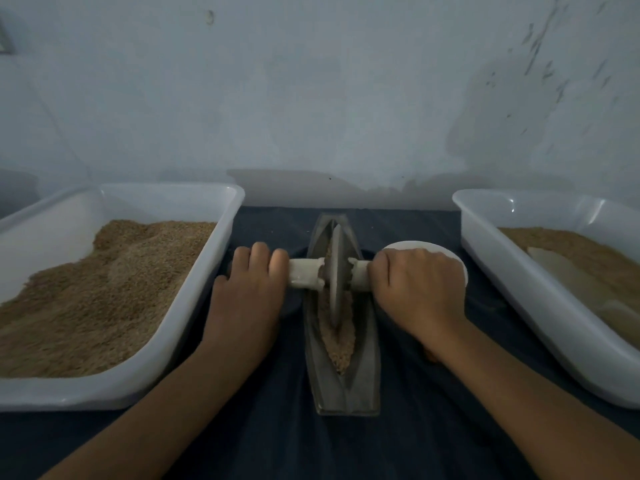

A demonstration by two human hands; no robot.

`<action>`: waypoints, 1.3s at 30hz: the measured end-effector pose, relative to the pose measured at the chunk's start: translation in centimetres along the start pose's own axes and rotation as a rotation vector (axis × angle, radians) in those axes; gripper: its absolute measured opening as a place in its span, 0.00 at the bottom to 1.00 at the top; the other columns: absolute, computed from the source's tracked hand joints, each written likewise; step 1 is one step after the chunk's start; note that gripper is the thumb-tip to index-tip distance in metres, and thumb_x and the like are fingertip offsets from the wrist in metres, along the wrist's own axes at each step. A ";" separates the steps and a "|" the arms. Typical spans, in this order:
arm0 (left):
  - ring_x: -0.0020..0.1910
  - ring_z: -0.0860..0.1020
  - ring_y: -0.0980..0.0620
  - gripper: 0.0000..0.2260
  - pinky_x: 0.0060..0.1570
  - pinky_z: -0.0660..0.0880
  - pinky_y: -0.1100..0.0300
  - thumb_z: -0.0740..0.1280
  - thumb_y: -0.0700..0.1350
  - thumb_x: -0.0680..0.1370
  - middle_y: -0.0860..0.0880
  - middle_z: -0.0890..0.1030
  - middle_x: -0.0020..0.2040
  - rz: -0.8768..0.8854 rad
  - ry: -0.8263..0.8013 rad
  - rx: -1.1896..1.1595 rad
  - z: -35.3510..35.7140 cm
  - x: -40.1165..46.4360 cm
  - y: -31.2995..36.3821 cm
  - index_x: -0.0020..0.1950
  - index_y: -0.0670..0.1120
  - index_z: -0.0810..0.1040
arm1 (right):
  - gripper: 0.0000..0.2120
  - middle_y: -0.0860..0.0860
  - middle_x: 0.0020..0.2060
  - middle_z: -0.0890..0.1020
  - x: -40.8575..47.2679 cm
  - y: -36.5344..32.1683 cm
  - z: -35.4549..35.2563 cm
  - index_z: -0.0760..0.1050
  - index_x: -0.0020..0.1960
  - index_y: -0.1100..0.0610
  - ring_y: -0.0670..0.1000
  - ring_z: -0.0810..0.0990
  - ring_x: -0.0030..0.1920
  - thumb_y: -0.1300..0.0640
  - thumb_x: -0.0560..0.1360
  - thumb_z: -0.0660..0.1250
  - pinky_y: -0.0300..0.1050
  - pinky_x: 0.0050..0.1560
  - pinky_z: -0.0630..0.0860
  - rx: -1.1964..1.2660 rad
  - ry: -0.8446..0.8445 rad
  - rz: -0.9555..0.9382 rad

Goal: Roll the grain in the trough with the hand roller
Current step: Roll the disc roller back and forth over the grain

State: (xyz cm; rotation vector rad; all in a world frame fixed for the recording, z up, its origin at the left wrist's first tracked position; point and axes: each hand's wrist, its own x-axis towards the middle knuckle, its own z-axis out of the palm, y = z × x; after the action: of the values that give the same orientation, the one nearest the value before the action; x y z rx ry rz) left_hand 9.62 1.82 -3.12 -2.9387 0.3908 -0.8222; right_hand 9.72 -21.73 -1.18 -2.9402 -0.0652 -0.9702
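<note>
Hand roller upright in grain-filled trough, both hands on handles.

Outer ends of the roller handle buried inside the curled left hand and right hand. White bowl mostly covered by the right hand. Left tray and right tray cut off by the picture's sides. Grain under the disc out of sight.
</note>
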 end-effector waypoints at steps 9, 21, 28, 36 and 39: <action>0.47 0.75 0.44 0.17 0.33 0.65 0.53 0.76 0.53 0.75 0.47 0.78 0.43 -0.146 0.034 -0.091 2.8 8.6 -0.3 0.47 0.50 0.68 | 0.10 0.55 0.41 0.75 10.9 1.4 2.4 0.64 0.43 0.51 0.55 0.74 0.40 0.50 0.76 0.47 0.52 0.37 0.65 -0.031 -0.600 -0.089; 0.54 0.69 0.43 0.19 0.42 0.77 0.49 0.71 0.39 0.73 0.43 0.70 0.56 0.033 0.011 -0.063 -1.2 -1.3 0.3 0.61 0.45 0.67 | 0.22 0.46 0.26 0.70 -1.3 0.1 -0.2 0.67 0.32 0.52 0.51 0.69 0.26 0.47 0.81 0.46 0.49 0.29 0.69 0.135 0.002 -0.025; 0.56 0.69 0.43 0.22 0.39 0.78 0.51 0.72 0.40 0.73 0.43 0.69 0.58 0.022 0.014 -0.053 -0.5 -0.8 0.2 0.63 0.44 0.67 | 0.22 0.45 0.24 0.68 -1.7 0.4 0.3 0.68 0.32 0.50 0.48 0.66 0.24 0.48 0.82 0.50 0.43 0.26 0.62 0.089 0.138 -0.054; 0.45 0.69 0.48 0.17 0.32 0.62 0.54 0.75 0.53 0.75 0.51 0.69 0.39 -0.145 0.050 -0.092 2.1 7.9 0.5 0.47 0.51 0.66 | 0.26 0.55 0.40 0.75 9.4 2.2 3.6 0.71 0.44 0.57 0.55 0.72 0.38 0.43 0.73 0.40 0.48 0.35 0.60 -0.029 -0.477 0.014; 0.42 0.66 0.49 0.12 0.33 0.63 0.53 0.75 0.52 0.75 0.51 0.65 0.36 -0.173 0.030 -0.061 2.1 9.1 0.6 0.47 0.51 0.73 | 0.27 0.54 0.43 0.76 10.0 2.3 3.8 0.70 0.48 0.56 0.55 0.73 0.40 0.43 0.67 0.39 0.48 0.35 0.60 -0.008 -0.571 0.020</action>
State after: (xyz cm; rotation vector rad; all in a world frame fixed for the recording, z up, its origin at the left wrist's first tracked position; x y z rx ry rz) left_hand 18.09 -1.13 -0.47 -3.0534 0.1672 -0.8897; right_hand 20.19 -23.51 1.65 -3.1096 -0.0499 -0.1026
